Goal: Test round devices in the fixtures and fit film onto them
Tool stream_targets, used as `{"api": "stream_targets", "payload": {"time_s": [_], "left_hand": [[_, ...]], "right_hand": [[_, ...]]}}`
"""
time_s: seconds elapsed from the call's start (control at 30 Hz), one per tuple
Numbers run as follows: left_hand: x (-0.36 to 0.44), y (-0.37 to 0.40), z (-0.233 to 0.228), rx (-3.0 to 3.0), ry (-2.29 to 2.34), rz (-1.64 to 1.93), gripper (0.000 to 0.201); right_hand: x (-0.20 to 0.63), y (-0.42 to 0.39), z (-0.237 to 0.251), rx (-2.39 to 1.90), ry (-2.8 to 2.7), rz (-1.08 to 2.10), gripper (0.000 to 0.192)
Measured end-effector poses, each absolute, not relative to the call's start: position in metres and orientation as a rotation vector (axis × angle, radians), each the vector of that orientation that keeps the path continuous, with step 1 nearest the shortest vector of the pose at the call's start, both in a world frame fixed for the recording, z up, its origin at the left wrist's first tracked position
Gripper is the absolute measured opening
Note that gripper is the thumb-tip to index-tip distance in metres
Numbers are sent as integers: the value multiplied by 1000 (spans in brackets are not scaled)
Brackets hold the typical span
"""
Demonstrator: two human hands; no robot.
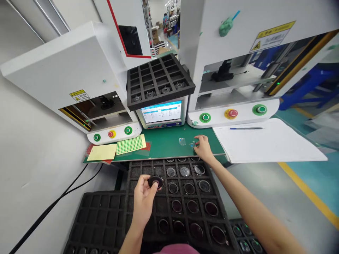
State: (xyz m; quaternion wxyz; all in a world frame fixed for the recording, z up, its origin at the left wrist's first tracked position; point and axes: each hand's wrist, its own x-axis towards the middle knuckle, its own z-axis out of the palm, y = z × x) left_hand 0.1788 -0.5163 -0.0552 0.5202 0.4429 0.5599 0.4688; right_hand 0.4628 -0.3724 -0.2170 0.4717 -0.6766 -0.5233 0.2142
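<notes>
two black cords (62, 194) hang down on the left. next is a white machine (66, 63) with two green buttons (128, 130) and one red button (111, 134). one low black tray (102, 211) is down below it. two yellow cards (102, 152) lie on the green counter (165, 143); one is plain and one is full of green dots.

the left hand (144, 197) comes next. its grip is pinched tight, thumb on top, on one round black part (153, 179). the part is flat and dark, like a little wheel, with a shiny rim and a bit of purple near the middle. it is held up over the big black tray (161, 201). i count sixteen round glass discs (189, 188) in that tray, and three are partly hidden by the counter. a tilted tray (161, 100) with four round pieces (165, 90) sits on top of one screen (163, 112).

two small clear bits of film (182, 141) are on the counter. the right hand (203, 148) is at the right one, finger and thumb close together; i cannot tell if its grip has hold of it.

a second white machine (225, 53) has two green buttons and one red button too. one blue pen (247, 128) lies on white paper (272, 144).
</notes>
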Motion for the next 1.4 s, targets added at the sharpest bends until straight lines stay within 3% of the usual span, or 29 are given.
{"api": "stream_targets", "payload": {"time_s": [0.57,0.7,0.87,1.07,1.4], "left_hand": [[192,-515,-48,797,1180,831,30],[191,-512,-53,842,1201,859,19],[204,-501,-52,896,1223,933,22],[222,-501,-34,1096,1165,943,21],[218,-522,-33,1154,1156,1262,27]], "right_hand": [[450,-372,-188,-1651,-1061,665,32],[448,-398,-156,-1495,-1060,823,32],[422,-462,-92,-1151,-1162,1121,51],[392,-512,-37,-929,-1200,1320,34],[389,-537,-25,-917,-1039,1007,23]]}}
